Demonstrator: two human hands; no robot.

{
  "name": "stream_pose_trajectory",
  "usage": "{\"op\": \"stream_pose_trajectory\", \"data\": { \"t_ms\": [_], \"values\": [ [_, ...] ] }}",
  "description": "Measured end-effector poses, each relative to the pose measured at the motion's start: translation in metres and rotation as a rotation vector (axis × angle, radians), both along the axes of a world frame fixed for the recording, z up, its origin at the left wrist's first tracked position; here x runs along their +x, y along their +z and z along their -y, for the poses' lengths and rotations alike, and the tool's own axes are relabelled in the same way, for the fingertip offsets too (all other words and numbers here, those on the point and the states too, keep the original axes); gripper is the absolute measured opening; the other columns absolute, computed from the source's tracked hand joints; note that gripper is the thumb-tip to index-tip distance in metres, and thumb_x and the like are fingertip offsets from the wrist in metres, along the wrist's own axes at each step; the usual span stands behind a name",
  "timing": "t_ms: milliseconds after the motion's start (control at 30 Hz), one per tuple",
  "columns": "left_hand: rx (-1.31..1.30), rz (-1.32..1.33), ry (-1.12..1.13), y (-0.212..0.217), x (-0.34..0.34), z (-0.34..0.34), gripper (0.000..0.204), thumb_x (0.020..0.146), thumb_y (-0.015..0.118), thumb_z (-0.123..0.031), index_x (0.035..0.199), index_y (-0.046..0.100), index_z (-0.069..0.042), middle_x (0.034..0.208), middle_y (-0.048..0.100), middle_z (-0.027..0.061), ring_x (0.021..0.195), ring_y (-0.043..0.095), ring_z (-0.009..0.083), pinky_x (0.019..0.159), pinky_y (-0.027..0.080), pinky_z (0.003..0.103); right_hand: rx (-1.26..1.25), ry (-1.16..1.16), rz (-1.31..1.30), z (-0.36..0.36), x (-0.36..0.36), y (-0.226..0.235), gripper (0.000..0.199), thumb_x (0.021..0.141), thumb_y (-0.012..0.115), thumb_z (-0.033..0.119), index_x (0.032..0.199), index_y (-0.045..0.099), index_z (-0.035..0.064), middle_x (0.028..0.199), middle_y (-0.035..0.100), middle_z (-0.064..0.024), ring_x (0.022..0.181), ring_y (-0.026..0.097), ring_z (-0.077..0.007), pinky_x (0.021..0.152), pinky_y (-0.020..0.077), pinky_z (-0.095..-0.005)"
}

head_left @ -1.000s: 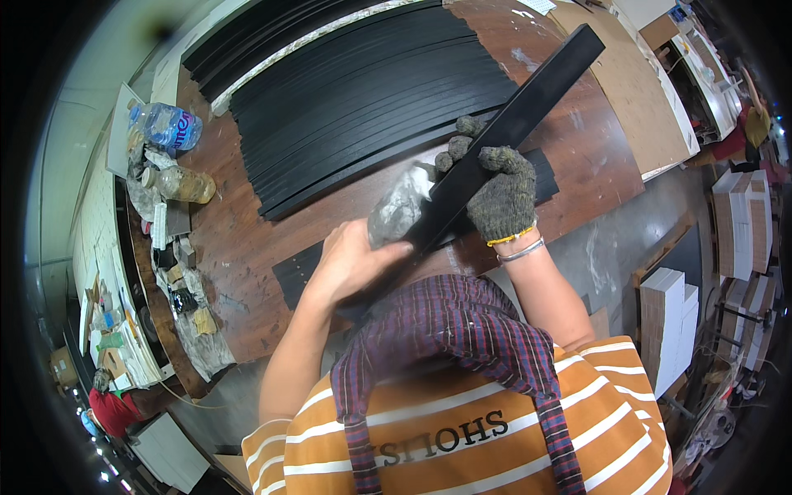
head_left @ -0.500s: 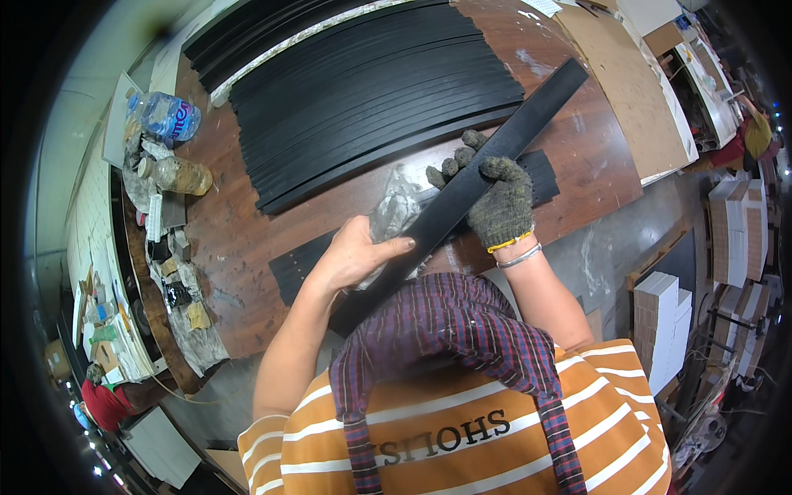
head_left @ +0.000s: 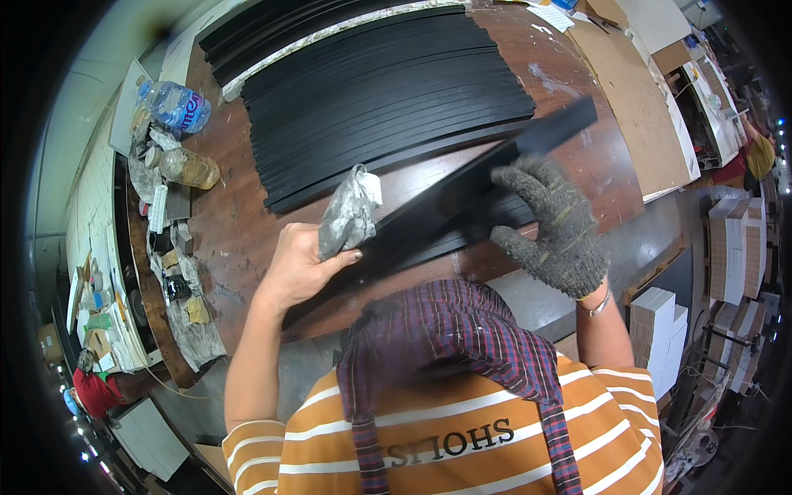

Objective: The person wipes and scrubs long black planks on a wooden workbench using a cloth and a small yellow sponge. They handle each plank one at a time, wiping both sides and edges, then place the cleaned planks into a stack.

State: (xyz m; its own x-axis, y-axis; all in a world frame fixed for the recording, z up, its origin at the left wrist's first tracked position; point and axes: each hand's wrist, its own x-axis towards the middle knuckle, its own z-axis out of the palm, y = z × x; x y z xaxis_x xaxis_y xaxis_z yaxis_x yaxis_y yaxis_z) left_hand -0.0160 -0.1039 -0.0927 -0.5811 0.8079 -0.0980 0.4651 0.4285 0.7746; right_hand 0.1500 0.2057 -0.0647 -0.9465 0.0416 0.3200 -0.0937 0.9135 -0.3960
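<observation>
"Head view: where does the black strip (head_left: 452,200) lie against the two hands?"

"Between them, on a slant. It runs from the near left, beside the left hand (head_left: 299,266), up to the far right, where its end reaches past the right hand (head_left: 554,233). Its outline is blurred."

"What is the left hand doing?"

"It's bare, and closed around a crumpled grey-and-white rag (head_left: 348,219) that sticks up toward the far side. The thumb points right, just beside the strip's edge. I can't tell whether it presses on the strip as well."

"And the right?"

"Gloved in dark grey knit, and open: thumb and fingers are spread apart. The fingers overlap the strip toward its far-right part, while the thumb sits lower, nearer the body. I can't tell if any fingertip is touching."

"Anything underneath?"

"More dark pieces (head_left: 441,247) lie on the near side of the brown table (head_left: 235,276), partly hidden by the strip. On the far side, a wide row of black strips (head_left: 384,103) lies side by side."

"Off to the left?"

"A clear plastic bottle (head_left: 175,107) at the table's far-left edge, and just nearer, a tipped jar (head_left: 188,167) with a brownish tint."
</observation>
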Motion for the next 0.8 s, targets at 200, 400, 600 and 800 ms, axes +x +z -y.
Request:
{"op": "stream_pose_trajectory", "data": {
  "t_ms": [200,400,600,800],
  "values": [
    [0.033,-0.204,-0.059,0.015,-0.013,0.002,0.024,0.078,0.081,-0.015,0.095,0.071,-0.001,0.076,0.069,0.0151,0.07,0.068,0.0278,0.064,0.05,0.038,0.226,0.046,0.443,-0.005,-0.021,-0.03,0.045,0.065,0.083,0.027,0.105,0.071,0.0111,0.094,0.071,-0.0141,0.09,0.068,-0.0362,0.085,0.0537,-0.0463],
    [-0.212,-0.115,0.771,0.072,-0.02,0.042,0.046,0.097,0.067,-0.044,0.101,0.069,0.002,0.083,0.073,0.0114,0.077,0.07,0.0191,0.067,0.052,0.035,-0.042,-0.233,0.395,0.016,0.003,-0.063,0.041,0.071,0.083,0.039,0.094,0.07,0.0083,0.083,0.07,-0.0158,0.081,0.069,-0.0385,0.073,0.0543,-0.0468],
    [-0.103,0.112,0.331,-0.022,0.005,0.024,0.066,0.094,0.056,-0.066,0.097,0.073,-0.002,0.086,0.075,0.0155,0.081,0.073,0.0362,0.073,0.054,0.045,-0.183,-0.3,0.509,0.058,0.002,-0.054,0.057,0.068,0.086,0.047,0.102,0.07,0.0046,0.084,0.071,-0.0206,0.081,0.071,-0.0387,0.072,0.0557,-0.0461],
    [0.271,0.674,0.355,-0.061,0.013,0.006,0.04,0.105,0.06,-0.031,0.114,0.066,0.007,0.102,0.07,0.0049,0.094,0.059,0.0098,0.083,0.05,0.028,-0.171,-0.21,0.52,0.081,0.011,-0.056,0.056,0.069,0.084,0.05,0.099,0.07,0.0054,0.079,0.071,-0.0181,0.076,0.071,-0.0365,0.07,0.0564,-0.046]
  ]
}}
